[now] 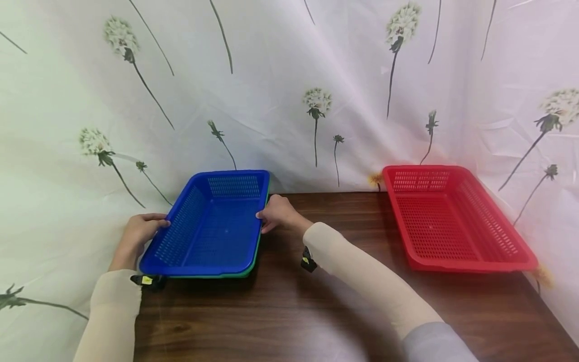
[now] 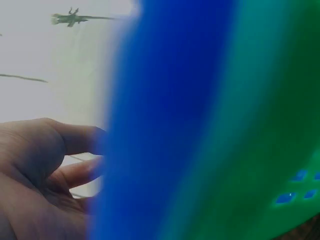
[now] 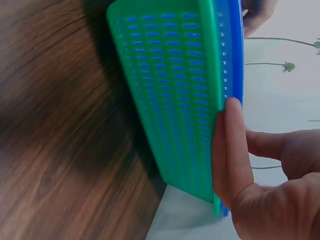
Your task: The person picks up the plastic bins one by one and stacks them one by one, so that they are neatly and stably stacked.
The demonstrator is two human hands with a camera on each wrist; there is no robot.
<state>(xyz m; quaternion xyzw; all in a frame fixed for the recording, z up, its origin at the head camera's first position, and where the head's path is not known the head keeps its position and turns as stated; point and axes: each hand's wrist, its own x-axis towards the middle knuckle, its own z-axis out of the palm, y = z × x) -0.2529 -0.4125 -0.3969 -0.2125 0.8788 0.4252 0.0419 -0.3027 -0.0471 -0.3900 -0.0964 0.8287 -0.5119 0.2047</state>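
A blue plastic basket (image 1: 226, 226) sits nested inside a green basket (image 3: 170, 100), whose rim peeks out below the blue one in the head view. My left hand (image 1: 142, 229) holds the left side of the pair, thumb over the blue rim; the rim hides some of its fingers in the left wrist view. On the opposite side, my right hand (image 1: 278, 213) grips the right edge, with its fingers against the green rim and its thumb at the blue rim. The blue basket has nothing in it. Whether the pair touches the table is unclear.
A red plastic basket (image 1: 475, 266) stands apart on the right of the brown wooden table (image 1: 289, 322). Behind and at both sides hangs a white curtain (image 1: 271, 100) printed with dandelions, close to the baskets' far edges.
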